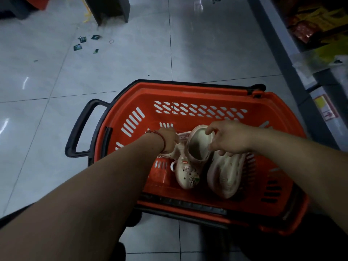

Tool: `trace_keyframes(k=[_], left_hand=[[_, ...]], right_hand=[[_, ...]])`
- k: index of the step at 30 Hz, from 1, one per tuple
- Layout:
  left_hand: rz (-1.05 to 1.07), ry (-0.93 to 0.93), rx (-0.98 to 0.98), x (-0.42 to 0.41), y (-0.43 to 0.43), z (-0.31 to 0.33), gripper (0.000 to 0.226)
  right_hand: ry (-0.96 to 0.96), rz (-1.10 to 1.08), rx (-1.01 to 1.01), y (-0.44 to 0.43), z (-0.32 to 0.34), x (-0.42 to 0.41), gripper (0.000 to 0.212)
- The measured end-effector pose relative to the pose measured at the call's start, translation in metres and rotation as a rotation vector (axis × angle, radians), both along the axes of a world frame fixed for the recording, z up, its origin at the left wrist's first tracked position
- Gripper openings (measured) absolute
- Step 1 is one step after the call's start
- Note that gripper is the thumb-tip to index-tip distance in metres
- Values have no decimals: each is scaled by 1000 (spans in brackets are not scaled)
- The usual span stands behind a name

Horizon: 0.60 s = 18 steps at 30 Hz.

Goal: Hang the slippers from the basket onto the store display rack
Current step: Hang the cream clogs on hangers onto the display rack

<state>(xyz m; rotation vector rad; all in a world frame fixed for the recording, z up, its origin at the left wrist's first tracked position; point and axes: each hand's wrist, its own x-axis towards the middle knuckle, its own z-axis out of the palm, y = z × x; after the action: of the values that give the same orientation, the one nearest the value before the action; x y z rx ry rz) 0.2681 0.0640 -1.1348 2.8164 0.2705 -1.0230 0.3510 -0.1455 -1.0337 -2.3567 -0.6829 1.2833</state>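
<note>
An orange shopping basket [188, 95] with black handles stands on the tiled floor below me. Inside lie cream clog slippers: one [189, 170] with small charms on its toe, another [226, 174] turned sole-up at the right. My left hand [168, 139], a red bracelet on its wrist, is closed around the heel strap of the charm slipper. My right hand [228, 137] pinches the rim of that slipper's opening with thumb and fingers. No display rack is in view.
A grey store shelf [293, 53] with yellow and red packets runs along the right. Green scraps [82, 43] litter the floor at the upper left, beyond them a dark cabinet base [111, 10]. The basket's black side handle [82, 127] juts left.
</note>
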Motion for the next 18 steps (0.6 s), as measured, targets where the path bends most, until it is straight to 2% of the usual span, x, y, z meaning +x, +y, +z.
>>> trace_keyframes(k=[4, 8, 12, 16, 18], left_hand=[[54, -43, -2, 3, -5, -9, 42], [-3, -140, 2, -3, 7, -4, 41], [2, -365, -7, -11, 10, 40, 25], [16, -566, -52, -28, 12, 103, 28], [7, -660, -81, -42, 11, 137, 26]], right_hand=[[-5, 10, -22, 0, -8, 3, 54], [-18, 5, -31, 0, -6, 7, 53], [-6, -20, -37, 6, 7, 2, 52], [-28, -93, -2, 11, 25, -8, 40], [24, -197, 46, 12, 37, -11, 37]])
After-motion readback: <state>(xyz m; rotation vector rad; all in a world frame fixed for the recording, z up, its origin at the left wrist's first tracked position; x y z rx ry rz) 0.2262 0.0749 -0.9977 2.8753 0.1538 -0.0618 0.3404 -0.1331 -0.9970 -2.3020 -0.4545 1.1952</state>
